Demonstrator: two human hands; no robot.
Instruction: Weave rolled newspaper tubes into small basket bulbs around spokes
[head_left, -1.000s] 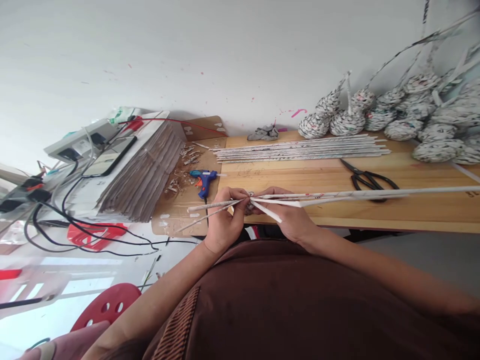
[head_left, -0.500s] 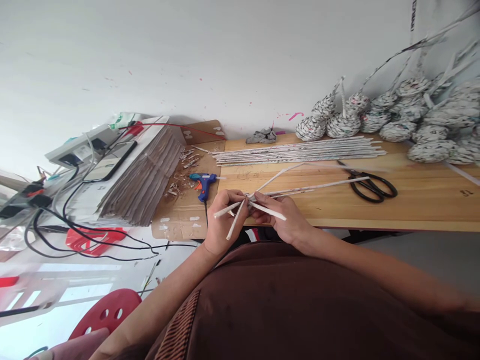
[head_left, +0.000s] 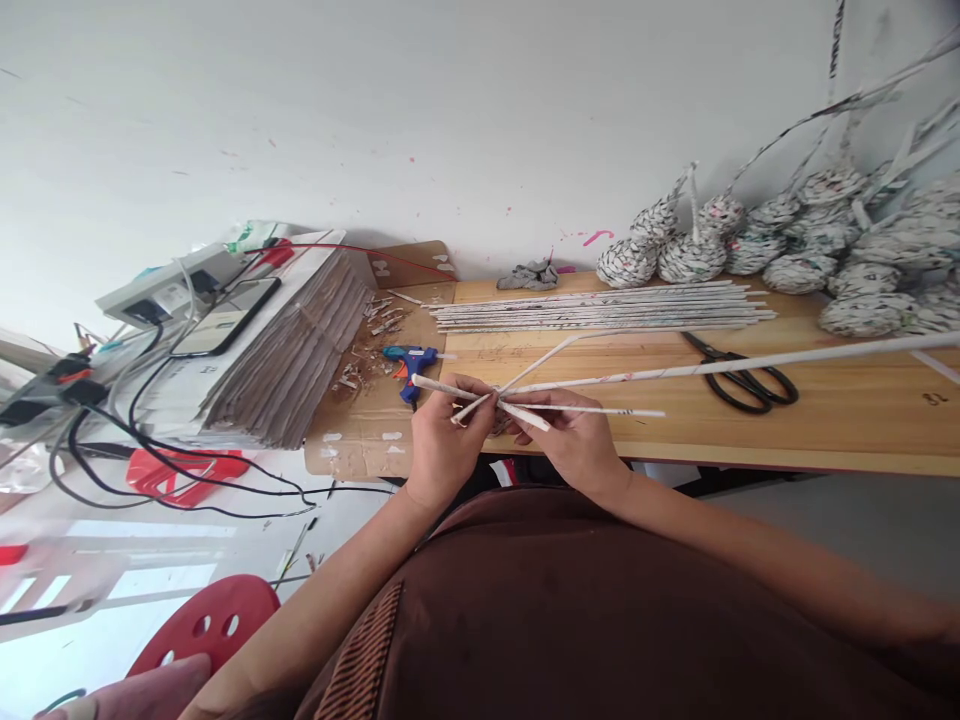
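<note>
Both hands meet at the table's front edge around a small woven paper piece (head_left: 498,398), its white paper strips fanning outward. My left hand (head_left: 448,430) pinches its left side, thumb near the centre. My right hand (head_left: 583,435) grips the right side, with its fingertips partly hidden beneath the strips. One long paper strip (head_left: 645,373) runs from the centre far to the right, passing over the black scissors (head_left: 742,380). Shorter strips point left and right. Behind the hands lies a row of rolled paper sticks (head_left: 600,308).
Left of the hands, a blue glue gun (head_left: 412,370) lies on cardboard (head_left: 360,440) beside a paper stack (head_left: 289,350) and cables. Woven paper balls (head_left: 690,257) stand at the back right. A grey cloth (head_left: 529,276) rests by the wall. A red stool (head_left: 217,615) is lower left.
The strips around the woven piece have shifted; one long strip now reaches the right edge of the view. Both hands keep their hold, and the view has moved slightly.
</note>
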